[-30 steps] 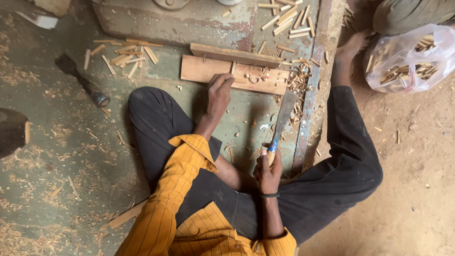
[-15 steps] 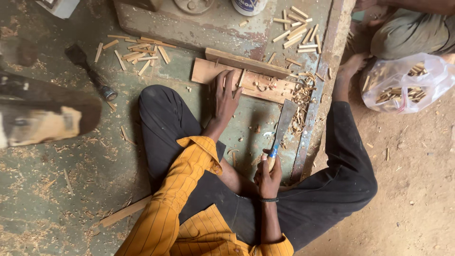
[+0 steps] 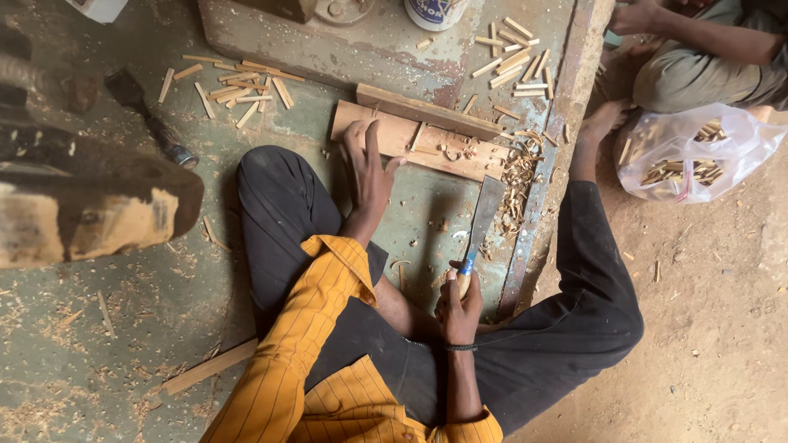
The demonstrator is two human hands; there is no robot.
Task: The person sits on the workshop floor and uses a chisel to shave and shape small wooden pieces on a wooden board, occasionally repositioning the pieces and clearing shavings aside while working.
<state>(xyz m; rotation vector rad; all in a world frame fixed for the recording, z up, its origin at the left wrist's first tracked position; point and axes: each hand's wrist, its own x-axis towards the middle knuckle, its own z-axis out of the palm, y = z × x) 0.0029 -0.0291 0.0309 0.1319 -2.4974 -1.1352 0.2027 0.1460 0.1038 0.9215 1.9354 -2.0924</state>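
My left hand [image 3: 368, 171] lies flat, fingers spread, on the near end of a wooden board [image 3: 423, 146] on the floor in front of my crossed legs. A narrower wooden strip [image 3: 427, 111] rests along the board's far edge. My right hand [image 3: 459, 302] grips the blue-banded handle of a broad chisel [image 3: 482, 217], whose metal blade points away from me towards the board. Curled wood shavings [image 3: 519, 174] are heaped just right of the blade.
Small cut wooden sticks lie scattered at the far left [image 3: 238, 86] and far right [image 3: 513, 61]. A dark-handled tool [image 3: 148, 115] lies at left. A dark wooden block [image 3: 86, 209] sits near left. Another person [image 3: 698, 57] sits at top right beside a plastic bag of sticks [image 3: 694, 156].
My left hand has slid from beside the board onto its near end and spread flat. The view has moved closer. My right hand still holds the chisel.
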